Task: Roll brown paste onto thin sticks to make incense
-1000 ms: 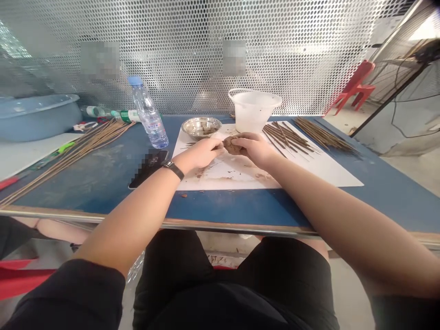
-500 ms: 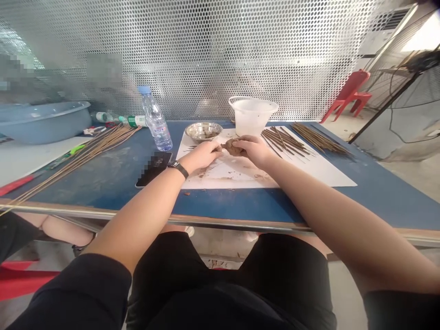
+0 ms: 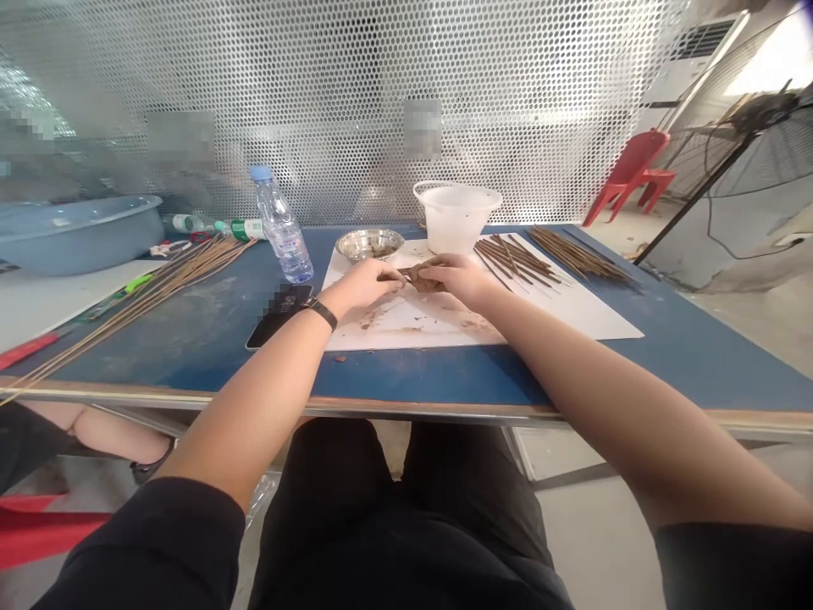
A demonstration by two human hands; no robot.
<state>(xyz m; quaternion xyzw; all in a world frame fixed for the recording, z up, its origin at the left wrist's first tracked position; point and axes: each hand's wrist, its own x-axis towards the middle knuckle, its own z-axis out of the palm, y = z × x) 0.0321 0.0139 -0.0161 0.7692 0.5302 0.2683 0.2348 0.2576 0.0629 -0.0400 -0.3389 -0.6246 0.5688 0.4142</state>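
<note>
My left hand point(image 3: 362, 284) and my right hand point(image 3: 458, 275) meet over a smeared white sheet point(image 3: 572, 309) on the blue table point(image 3: 209, 322). Between them is a brown lump of clay-like paste point(image 3: 421, 277). The right hand's fingers curl round it. The left hand's fingertips pinch at its left end, where a thin stick seems to stick out. Just behind the hands stand a small steel bowl point(image 3: 369, 244) and a white plastic bucket point(image 3: 458, 218).
Coated brown sticks point(image 3: 517, 257) lie on the sheet to the right, more point(image 3: 581, 254) beyond. A long bundle of bare sticks point(image 3: 146, 292), a water bottle point(image 3: 282, 227), a phone point(image 3: 278, 316) and a blue basin point(image 3: 80, 233) sit left. Perforated metal screen behind.
The hands have stayed together on the lump, which now looks flatter and lower between them. The view has tipped slightly, shifting the table's things left.
</note>
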